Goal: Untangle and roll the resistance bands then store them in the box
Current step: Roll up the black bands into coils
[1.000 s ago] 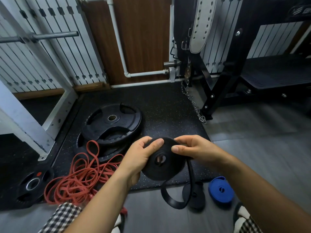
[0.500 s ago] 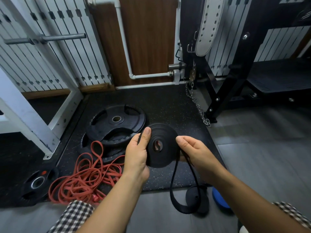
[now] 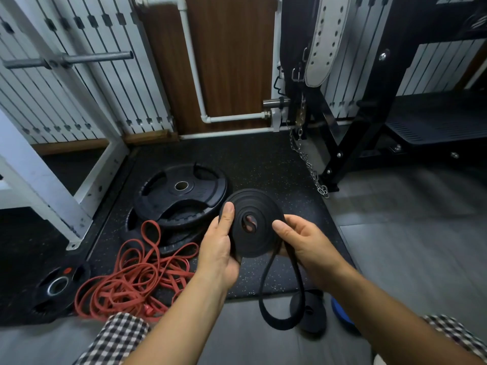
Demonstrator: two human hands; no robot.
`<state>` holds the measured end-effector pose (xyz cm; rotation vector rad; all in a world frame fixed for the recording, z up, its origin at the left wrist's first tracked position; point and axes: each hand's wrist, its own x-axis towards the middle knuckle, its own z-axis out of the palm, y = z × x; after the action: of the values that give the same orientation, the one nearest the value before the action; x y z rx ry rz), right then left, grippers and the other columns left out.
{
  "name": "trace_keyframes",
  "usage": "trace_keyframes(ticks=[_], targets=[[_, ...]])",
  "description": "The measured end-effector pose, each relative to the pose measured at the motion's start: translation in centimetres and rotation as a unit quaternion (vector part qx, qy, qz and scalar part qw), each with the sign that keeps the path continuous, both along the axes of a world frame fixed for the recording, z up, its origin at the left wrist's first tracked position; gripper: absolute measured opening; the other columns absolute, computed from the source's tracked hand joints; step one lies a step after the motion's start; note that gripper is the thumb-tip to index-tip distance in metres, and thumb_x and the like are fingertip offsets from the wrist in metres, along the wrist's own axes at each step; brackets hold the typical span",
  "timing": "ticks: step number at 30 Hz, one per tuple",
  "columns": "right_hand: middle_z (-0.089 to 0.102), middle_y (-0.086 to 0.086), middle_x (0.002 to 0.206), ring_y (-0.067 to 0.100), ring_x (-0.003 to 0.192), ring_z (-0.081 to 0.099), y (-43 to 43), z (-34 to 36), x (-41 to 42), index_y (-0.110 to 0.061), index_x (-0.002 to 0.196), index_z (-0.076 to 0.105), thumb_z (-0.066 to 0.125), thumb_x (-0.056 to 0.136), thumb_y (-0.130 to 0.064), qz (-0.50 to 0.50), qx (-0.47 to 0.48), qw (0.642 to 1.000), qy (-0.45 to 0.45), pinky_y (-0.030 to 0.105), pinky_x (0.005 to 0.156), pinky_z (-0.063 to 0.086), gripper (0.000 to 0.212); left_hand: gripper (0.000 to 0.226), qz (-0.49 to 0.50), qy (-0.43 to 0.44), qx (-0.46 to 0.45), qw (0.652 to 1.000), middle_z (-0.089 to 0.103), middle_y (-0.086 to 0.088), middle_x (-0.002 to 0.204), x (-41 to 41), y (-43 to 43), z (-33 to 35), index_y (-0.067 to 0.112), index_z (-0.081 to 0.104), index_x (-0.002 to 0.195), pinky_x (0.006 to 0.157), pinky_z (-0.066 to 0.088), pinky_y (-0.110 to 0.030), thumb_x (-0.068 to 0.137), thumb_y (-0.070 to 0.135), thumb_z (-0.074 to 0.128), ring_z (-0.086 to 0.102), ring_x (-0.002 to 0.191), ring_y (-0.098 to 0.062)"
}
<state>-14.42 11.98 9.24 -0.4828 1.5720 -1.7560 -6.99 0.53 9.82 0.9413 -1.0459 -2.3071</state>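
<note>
Left hand (image 3: 218,248) grips the black roll (image 3: 259,233) at its left rim, thumb flat on the face and fingers behind. The right hand (image 3: 303,241) pinches the right rim, thumb on the face, fingers curled beneath. Both hands are closed on the roll, which is held upright above the near edge of the mat (image 3: 263,159). The unrolled tail (image 3: 279,320) leaves the roll under the right thumb and hangs as a loop between the forearms.

Surroundings: tangled red bands (image 3: 131,280) lie at the mat's near left and touch the stacked plates (image 3: 181,193) behind the left hand. A small plate (image 3: 56,285) sits further left. Just off the mat's near edge, a second black roll (image 3: 311,312) lies on the floor behind the tail. The blue roll (image 3: 340,312) beside it is largely hidden by the right forearm. A chain (image 3: 308,164) hangs at the mat's far right corner, below a white belt (image 3: 324,43).

Change: one second ago the right hand lay over the top of the roll; it now sits lower, at the right rim. The blue roll was then in full view.

Pose: both forearms converge from the near corners, palms turned inward.
</note>
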Motion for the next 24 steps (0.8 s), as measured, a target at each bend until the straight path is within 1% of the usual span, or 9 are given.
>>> trace_keyframes(ticks=[3, 6, 11, 13, 15, 17, 19, 21, 24], targets=[[0.07, 0.013, 0.099, 0.02, 0.087, 0.067, 1.0, 0.8, -1.4, -0.006, 0.103, 0.062, 0.048, 0.093, -0.014, 0.054, 0.032, 0.998, 0.02, 0.031, 0.078, 0.057, 0.019, 0.039, -0.099, -0.024, -0.086, 0.991, 0.073, -0.01, 0.092, 0.5, -1.4, 0.6, 0.011, 0.066, 0.097, 0.08, 0.053, -0.035, 0.072, 0.04, 0.063, 0.068, 0.084, -0.021], [0.068, 0.007, 0.091, 0.018, 0.085, 0.065, 1.5, 1.0, -1.8, -0.011, 0.098, 0.062, 0.052, 0.092, -0.012, 0.119, 0.091, 0.985, 0.08, 0.037, 0.083, 0.053, 0.012, 0.041, -0.178, -0.048, -0.233, 0.955, 0.068, -0.002, 0.09, 1.1, -2.2, 0.8, 0.019, 0.065, 0.096, 0.072, 0.05, -0.026, 0.061, 0.041, 0.066, 0.064, 0.079, -0.012], [0.062, 0.003, 0.088, 0.013, 0.084, 0.059, 1.8, 1.4, -1.6, -0.011, 0.1, 0.06, 0.055, 0.092, -0.016, 0.213, 0.17, 0.942, 0.194, 0.038, 0.083, 0.051, 0.011, 0.026, -0.289, -0.095, -0.34, 0.89, 0.06, 0.004, 0.064, 1.4, -2.3, 1.0, 0.018, 0.063, 0.069, 0.056, 0.042, -0.017, 0.065, 0.043, 0.069, 0.053, 0.059, -0.006], [0.061, 0.006, 0.092, 0.013, 0.086, 0.055, 1.9, 1.5, -1.7, -0.006, 0.105, 0.06, 0.055, 0.092, -0.017, 0.229, 0.196, 0.923, 0.238, 0.042, 0.087, 0.049, 0.018, 0.02, -0.316, -0.1, -0.384, 0.862, 0.059, 0.007, 0.063, 1.2, -1.8, 0.8, 0.016, 0.063, 0.071, 0.058, 0.041, -0.017, 0.073, 0.035, 0.071, 0.052, 0.059, -0.003], [0.062, 0.009, 0.096, 0.013, 0.088, 0.056, 2.0, 1.4, -1.7, -0.006, 0.105, 0.06, 0.055, 0.091, -0.016, 0.218, 0.19, 0.928, 0.236, 0.04, 0.087, 0.049, 0.017, 0.015, -0.314, -0.105, -0.423, 0.844, 0.059, 0.008, 0.066, 0.9, -1.3, 0.3, 0.016, 0.064, 0.074, 0.064, 0.042, -0.021, 0.078, 0.029, 0.071, 0.052, 0.063, -0.003], [0.064, 0.008, 0.094, 0.014, 0.087, 0.059, 1.9, 1.4, -1.7, -0.01, 0.103, 0.061, 0.054, 0.091, -0.013, 0.187, 0.148, 0.954, 0.182, 0.034, 0.083, 0.05, 0.014, 0.015, -0.265, -0.1, -0.417, 0.864, 0.06, 0.006, 0.065, 0.7, -1.2, 0.1, 0.018, 0.064, 0.07, 0.064, 0.042, -0.025, 0.077, 0.029, 0.071, 0.053, 0.063, -0.006], [0.066, 0.003, 0.088, 0.01, 0.081, 0.062, 1.7, 1.4, -1.7, -0.015, 0.101, 0.062, 0.052, 0.092, -0.013, 0.151, 0.107, 0.973, 0.136, 0.026, 0.076, 0.051, 0.013, 0.017, -0.192, -0.085, -0.369, 0.905, 0.06, 0.002, 0.065, 0.6, -1.4, 0.2, 0.018, 0.063, 0.067, 0.061, 0.043, -0.026, 0.078, 0.027, 0.07, 0.054, 0.063, -0.01], [0.066, -0.005, 0.084, 0.004, 0.076, 0.063, 1.5, 1.4, -1.7, -0.021, 0.099, 0.062, 0.049, 0.094, -0.015, 0.131, 0.091, 0.979, 0.128, 0.02, 0.071, 0.051, 0.015, 0.017, -0.137, -0.067, -0.318, 0.936, 0.062, -0.003, 0.066, 0.6, -1.4, 0.3, 0.014, 0.062, 0.069, 0.058, 0.046, -0.026, 0.081, 0.025, 0.067, 0.056, 0.062, -0.013], [0.065, -0.008, 0.085, -0.001, 0.076, 0.062, 1.2, 1.2, -1.4, -0.026, 0.099, 0.061, 0.044, 0.096, -0.018, 0.115, 0.082, 0.98, 0.139, 0.019, 0.07, 0.052, 0.019, 0.017, -0.096, -0.057, -0.278, 0.954, 0.064, -0.005, 0.066, 0.6, -1.0, 0.2, 0.011, 0.062, 0.071, 0.057, 0.048, -0.026, 0.083, 0.022, 0.065, 0.058, 0.061, -0.015]])
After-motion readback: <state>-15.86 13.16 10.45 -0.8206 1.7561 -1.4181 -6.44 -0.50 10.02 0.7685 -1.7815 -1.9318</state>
